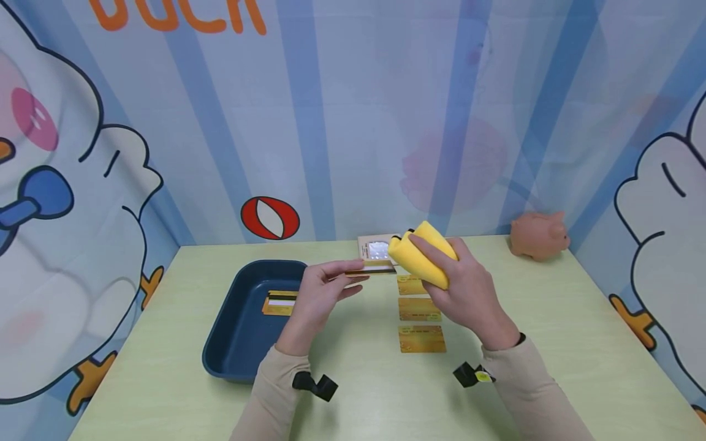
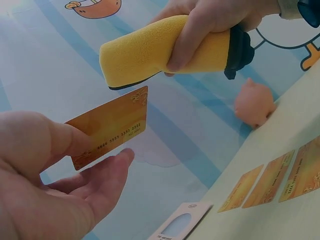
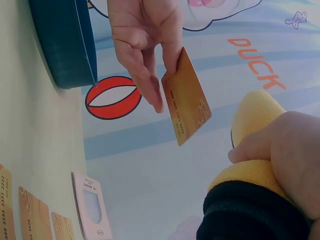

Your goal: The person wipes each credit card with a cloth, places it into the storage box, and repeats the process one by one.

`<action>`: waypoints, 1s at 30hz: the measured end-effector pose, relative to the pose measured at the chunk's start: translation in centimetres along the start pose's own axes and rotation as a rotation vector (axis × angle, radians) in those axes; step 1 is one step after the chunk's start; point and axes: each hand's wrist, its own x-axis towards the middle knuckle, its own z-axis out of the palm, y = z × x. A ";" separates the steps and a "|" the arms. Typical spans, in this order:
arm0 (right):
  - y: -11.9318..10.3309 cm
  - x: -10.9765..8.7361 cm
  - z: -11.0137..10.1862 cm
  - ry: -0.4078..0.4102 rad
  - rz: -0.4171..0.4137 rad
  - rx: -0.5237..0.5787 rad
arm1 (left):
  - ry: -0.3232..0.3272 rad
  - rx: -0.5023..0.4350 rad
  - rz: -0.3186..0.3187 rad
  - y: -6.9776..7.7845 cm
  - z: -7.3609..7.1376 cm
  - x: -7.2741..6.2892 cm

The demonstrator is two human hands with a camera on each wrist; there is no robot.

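My left hand (image 1: 320,297) pinches a gold bank card (image 2: 112,127) by one end, thumb on the printed face and fingers behind. In the head view the card's striped side shows. A fuzzy yellow cloth (image 1: 421,257) with black edging, folded into a thick bundle, is gripped in my right hand (image 1: 469,294). The bundle is close beside the card's free end, both raised above the table. Below the right hand, three more gold cards (image 1: 421,340) lie in a column on the table, the farthest partly covered by the hand.
A dark blue tray (image 1: 217,334) stands on the left with gold cards (image 1: 280,304) inside, one striped side up. At the back lies a pale pink flat package (image 1: 366,245) with a clear window. A pink piggy bank (image 1: 537,236) sits at the back right, before a printed backdrop.
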 end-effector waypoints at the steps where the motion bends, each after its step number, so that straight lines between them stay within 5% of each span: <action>1: 0.0 0.0 0.0 0.000 0.000 -0.001 | -0.010 -0.004 -0.004 0.0 0.0 0.0; 15: -0.1 -0.1 0.2 -0.009 0.013 -0.003 | -0.100 0.020 -0.010 0.0 -0.2 -0.2; 30: -0.2 0.0 0.1 -0.017 0.011 -0.012 | -0.099 0.018 -0.038 0.2 -0.3 -0.3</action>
